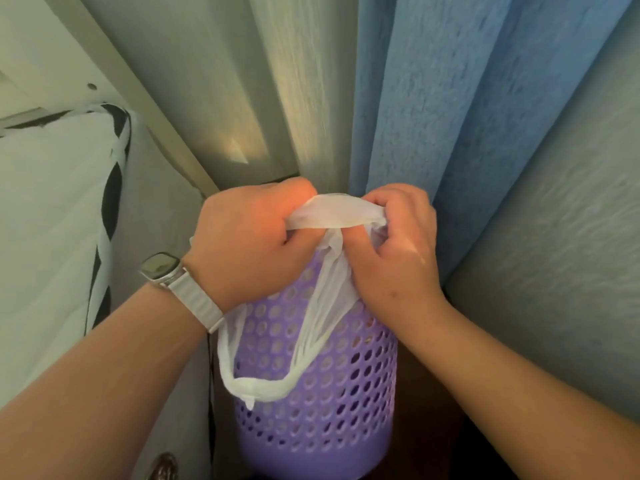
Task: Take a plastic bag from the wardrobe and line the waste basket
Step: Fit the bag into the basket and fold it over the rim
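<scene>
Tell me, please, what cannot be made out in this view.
Head view: the rim and inside of the waste basket, hidden by the left hand, right hand and plastic bag.
Head view: the left hand's fingertips, tucked behind its knuckles.
Head view: the watch face, too small to read.
Head view: a round object, cut off by the bottom edge.

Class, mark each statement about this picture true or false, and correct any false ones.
1. The left hand and the right hand both grip the plastic bag. True.
2. The waste basket is green. False: the waste basket is purple.
3. The watch sits on the right wrist. False: the watch is on the left wrist.
4. One bag handle hangs outside the waste basket's near wall. True.
</scene>
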